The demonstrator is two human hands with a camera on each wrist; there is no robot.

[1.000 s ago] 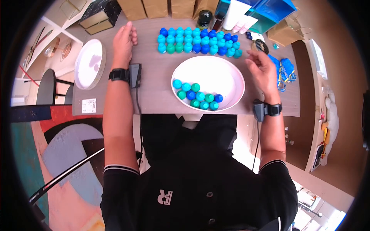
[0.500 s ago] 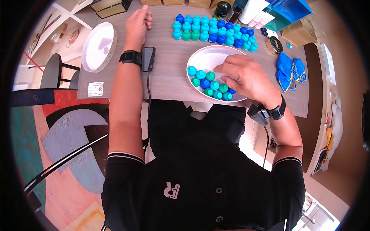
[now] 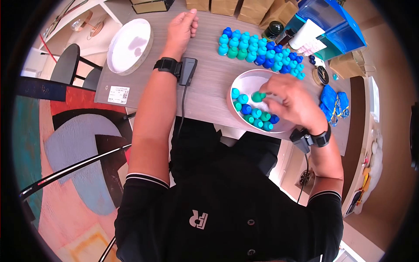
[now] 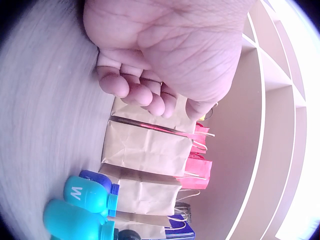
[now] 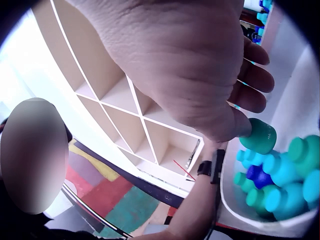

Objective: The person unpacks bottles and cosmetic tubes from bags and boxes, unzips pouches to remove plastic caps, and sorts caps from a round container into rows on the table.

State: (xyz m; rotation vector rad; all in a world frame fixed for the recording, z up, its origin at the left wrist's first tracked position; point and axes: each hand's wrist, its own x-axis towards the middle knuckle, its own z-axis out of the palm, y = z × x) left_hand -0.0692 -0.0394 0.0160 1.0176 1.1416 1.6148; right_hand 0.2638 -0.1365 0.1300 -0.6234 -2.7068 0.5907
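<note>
Over the round white tray [image 3: 249, 80], my right hand [image 3: 293, 99] pinches a small green bottle [image 3: 258, 97] between thumb and fingers; the right wrist view shows this green bottle [image 5: 261, 136] tilted above the others. Several small bottles [image 3: 256, 113] in turquoise, green and dark blue gather in the tray's near left part. My left hand [image 3: 181, 32] rests on the table, fingers loosely curled and holding nothing. To its right, similar bottles [image 3: 254, 49] stand in close rows; in the left wrist view, a turquoise bottle [image 4: 82, 192] with a white letter shows near that hand.
A second round white tray [image 3: 130, 43] sits at the table's left. Paper bags [image 3: 251, 11] line the back, beside a dark jar [image 3: 273, 29], white tubes [image 3: 307, 35] and a blue box [image 3: 336, 22]. Crumpled blue fabric [image 3: 329, 101] lies at the right edge.
My right hand has come in from the tray's right side, reached among the bottles and now holds a green one raised. The left hand has stayed resting; the head view has shifted.
</note>
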